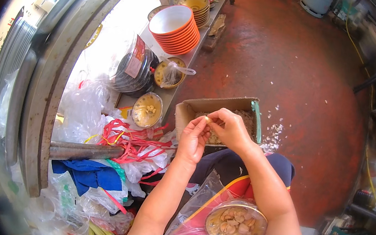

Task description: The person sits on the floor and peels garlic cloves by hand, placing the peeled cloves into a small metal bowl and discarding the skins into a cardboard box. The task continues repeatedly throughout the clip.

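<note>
Between the fingertips of both hands is a small pale garlic clove (208,120). My left hand (195,136) pinches it from the left, and my right hand (231,127) from the right. Both hands are above an open cardboard box (184,120) that holds garlic skins (244,119). On my lap a patterned bowl (210,232) wrapped in clear plastic contains several unpeeled cloves (236,221). Another plastic-covered bowl (140,114), with a few peeled cloves (150,109) in it, stands at the near end of the bench to the left.
Stacked orange bowls (181,33), yellow bowls (195,6) and a large dark jar (136,64) line the low bench (197,47). Plastic bags and red ties (124,141) are heaped at my left, beside a metal frame (51,74). Skins (273,136) litter the red floor (312,91).
</note>
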The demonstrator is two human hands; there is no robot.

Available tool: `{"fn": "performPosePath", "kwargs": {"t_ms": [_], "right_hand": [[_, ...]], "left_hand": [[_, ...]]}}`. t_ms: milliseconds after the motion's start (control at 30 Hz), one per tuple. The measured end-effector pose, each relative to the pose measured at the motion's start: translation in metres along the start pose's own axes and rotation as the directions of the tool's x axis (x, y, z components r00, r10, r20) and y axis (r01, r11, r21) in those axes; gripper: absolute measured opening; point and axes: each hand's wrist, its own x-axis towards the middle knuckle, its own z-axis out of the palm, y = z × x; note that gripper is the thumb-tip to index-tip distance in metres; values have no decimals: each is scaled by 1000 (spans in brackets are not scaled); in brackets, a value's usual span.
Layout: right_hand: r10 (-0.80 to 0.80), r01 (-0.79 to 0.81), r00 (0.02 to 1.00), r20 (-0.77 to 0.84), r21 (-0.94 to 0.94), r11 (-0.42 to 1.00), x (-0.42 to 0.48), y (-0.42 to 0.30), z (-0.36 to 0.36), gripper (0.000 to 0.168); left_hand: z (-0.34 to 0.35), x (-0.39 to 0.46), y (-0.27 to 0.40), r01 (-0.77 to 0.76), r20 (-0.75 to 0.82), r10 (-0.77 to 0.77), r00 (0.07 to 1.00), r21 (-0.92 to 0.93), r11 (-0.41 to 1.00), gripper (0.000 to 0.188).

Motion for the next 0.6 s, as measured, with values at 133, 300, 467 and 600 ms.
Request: {"fn": "performPosePath", "kwargs": {"t_ms": [133, 300, 467, 600], "right_hand": [[137, -144, 989, 52, 170, 975, 2, -8, -5, 12], [189, -226, 973, 135, 351, 909, 4, -3, -6, 12], [170, -195, 979, 114, 274, 942, 3, -4, -5, 12], [44, -46, 999, 20, 92, 995, 1, 0, -3, 12]], "left_hand": [[11, -4, 2, -133, 9, 133, 991, 127, 983, 21], [8, -5, 7, -127, 38, 122, 992, 180, 975, 23], [4, -6, 11, -130, 62, 121, 991, 166, 978, 20], [7, -7, 11, -143, 30, 140, 990, 182, 973, 18]]}}
